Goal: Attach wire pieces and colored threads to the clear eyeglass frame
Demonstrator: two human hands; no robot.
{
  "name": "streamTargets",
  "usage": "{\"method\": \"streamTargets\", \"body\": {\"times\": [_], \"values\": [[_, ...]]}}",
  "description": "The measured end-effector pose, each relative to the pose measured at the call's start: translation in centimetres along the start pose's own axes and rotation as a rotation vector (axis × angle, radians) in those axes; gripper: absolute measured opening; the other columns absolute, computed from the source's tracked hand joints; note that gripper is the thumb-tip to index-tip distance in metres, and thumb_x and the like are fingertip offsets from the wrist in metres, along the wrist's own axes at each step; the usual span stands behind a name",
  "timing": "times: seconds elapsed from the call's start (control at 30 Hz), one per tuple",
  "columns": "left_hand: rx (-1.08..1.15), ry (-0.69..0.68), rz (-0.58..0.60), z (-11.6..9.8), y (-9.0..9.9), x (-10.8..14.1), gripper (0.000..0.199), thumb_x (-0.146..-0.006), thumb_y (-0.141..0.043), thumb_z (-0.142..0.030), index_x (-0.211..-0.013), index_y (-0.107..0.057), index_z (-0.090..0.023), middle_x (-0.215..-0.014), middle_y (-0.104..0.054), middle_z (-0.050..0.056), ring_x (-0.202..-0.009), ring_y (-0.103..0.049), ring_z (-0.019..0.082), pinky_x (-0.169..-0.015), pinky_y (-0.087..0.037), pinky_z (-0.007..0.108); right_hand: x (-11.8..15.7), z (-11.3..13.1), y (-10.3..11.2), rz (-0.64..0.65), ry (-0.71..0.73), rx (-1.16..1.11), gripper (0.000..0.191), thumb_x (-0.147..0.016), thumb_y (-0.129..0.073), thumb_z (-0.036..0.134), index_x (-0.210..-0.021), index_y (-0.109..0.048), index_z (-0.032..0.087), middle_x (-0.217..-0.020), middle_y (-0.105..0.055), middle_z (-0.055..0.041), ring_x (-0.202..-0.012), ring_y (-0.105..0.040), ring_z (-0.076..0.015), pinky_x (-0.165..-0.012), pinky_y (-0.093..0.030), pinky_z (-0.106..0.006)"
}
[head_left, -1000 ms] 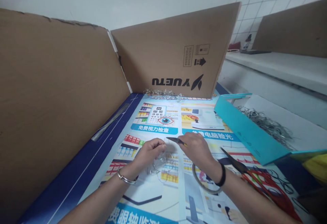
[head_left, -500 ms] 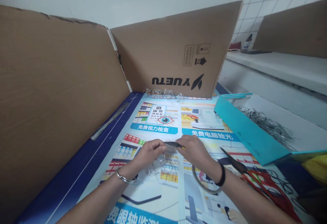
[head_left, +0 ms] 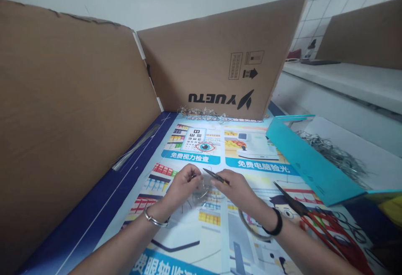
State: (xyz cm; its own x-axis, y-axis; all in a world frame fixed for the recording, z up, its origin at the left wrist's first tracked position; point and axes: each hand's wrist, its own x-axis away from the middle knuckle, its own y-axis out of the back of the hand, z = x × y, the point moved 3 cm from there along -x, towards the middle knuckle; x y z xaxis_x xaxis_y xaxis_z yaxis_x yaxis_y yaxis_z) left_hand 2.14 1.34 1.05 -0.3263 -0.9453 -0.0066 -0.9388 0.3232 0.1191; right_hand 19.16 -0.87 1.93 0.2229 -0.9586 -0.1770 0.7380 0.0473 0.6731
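Observation:
My right hand [head_left: 236, 186] is closed around needle-nose pliers [head_left: 214, 176]; their dark jaws point left and a bit of yellow handle shows. Close by on the left, my left hand [head_left: 187, 182] is closed in a pinch on thin metal wire [head_left: 205, 192], which hangs in loose loops below the fingers. The plier tip is near the left fingertips, with a small gap between them. Under my right wrist, on the printed sheet [head_left: 179, 262], lies a pale ring [head_left: 251, 230], perhaps a tape roll.
Large orange-handled scissors [head_left: 317, 224] lie at right beside dark cords [head_left: 351, 227]. A turquoise box [head_left: 301, 162] holds tangled wire pieces [head_left: 336, 153]. Cardboard panels [head_left: 216, 65] stand at the back and left. A row of small clear wire pieces [head_left: 204, 111] sits along the back panel.
The pliers have come away from the left fingertips, and their tip now points up and left. My right hand has shifted slightly right; my left still pinches the wire. The view has moved a little.

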Motion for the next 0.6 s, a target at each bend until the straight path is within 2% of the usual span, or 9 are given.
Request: {"method": "streamTargets", "body": {"times": [0.13,0.23,0.3,0.4,0.47,0.6], "values": [[0.015,-0.015,-0.001,0.3,-0.1,0.2,0.014,-0.079,-0.059,-0.027,-0.080,-0.048,-0.018,-0.066,-0.053,-0.003,-0.059,-0.050,0.010,-0.058,-0.040,0.022,0.2,-0.1,-0.5,-0.017,-0.017,-0.076,0.027,-0.083,-0.051,0.032,-0.059,-0.050,0.019,-0.063,-0.053,0.0012,-0.062,-0.050,-0.0128,-0.057,-0.037,-0.023],[-0.032,-0.152,-0.035,0.0,0.2,0.5,0.011,-0.080,-0.059,-0.026,-0.084,-0.054,-0.018,-0.089,-0.059,0.004,-0.079,-0.056,0.014,-0.071,-0.044,0.026,0.1,-0.5,-0.4,-0.052,-0.036,-0.125,0.028,-0.082,-0.050,0.035,-0.058,-0.046,0.019,-0.059,-0.049,0.0027,-0.059,-0.048,-0.0120,-0.054,-0.035,-0.023],[-0.123,-0.273,-0.077,-0.5,0.5,0.6,0.008,-0.080,-0.060,-0.025,-0.083,-0.057,-0.018,-0.100,-0.059,0.007,-0.093,-0.055,0.018,-0.079,-0.043,0.028,0.0,-0.9,-0.3,-0.062,-0.056,-0.137,0.029,-0.081,-0.050,0.036,-0.058,-0.045,0.019,-0.057,-0.047,0.0033,-0.057,-0.047,-0.0118,-0.053,-0.034,-0.023],[-0.233,-0.385,-0.122,-1.1,0.9,0.7,0.007,-0.081,-0.059,-0.024,-0.076,-0.061,-0.019,-0.091,-0.058,0.006,-0.093,-0.053,0.019,-0.082,-0.042,0.030,0.0,-1.2,-0.2,-0.069,-0.081,-0.131,0.028,-0.081,-0.049,0.036,-0.058,-0.046,0.019,-0.057,-0.048,0.0032,-0.057,-0.047,-0.0120,-0.053,-0.034,-0.023],[-0.246,-0.414,-0.124,-1.2,1.0,0.7,0.009,-0.081,-0.059,-0.024,-0.075,-0.063,-0.019,-0.085,-0.057,0.005,-0.089,-0.054,0.018,-0.082,-0.041,0.030,0.0,-1.2,-0.1,-0.078,-0.075,-0.102,0.027,-0.081,-0.048,0.035,-0.059,-0.047,0.019,-0.058,-0.049,0.0030,-0.057,-0.048,-0.0122,-0.053,-0.034,-0.023],[-0.243,-0.437,-0.088,-1.1,0.9,0.8,0.009,-0.083,-0.059,-0.025,-0.078,-0.065,-0.020,-0.086,-0.055,0.004,-0.088,-0.053,0.018,-0.082,-0.041,0.030,0.1,-0.8,0.1,-0.077,-0.002,-0.002,0.027,-0.083,-0.046,0.034,-0.061,-0.047,0.019,-0.060,-0.050,0.0023,-0.059,-0.049,-0.0127,-0.055,-0.035,-0.023]]}}
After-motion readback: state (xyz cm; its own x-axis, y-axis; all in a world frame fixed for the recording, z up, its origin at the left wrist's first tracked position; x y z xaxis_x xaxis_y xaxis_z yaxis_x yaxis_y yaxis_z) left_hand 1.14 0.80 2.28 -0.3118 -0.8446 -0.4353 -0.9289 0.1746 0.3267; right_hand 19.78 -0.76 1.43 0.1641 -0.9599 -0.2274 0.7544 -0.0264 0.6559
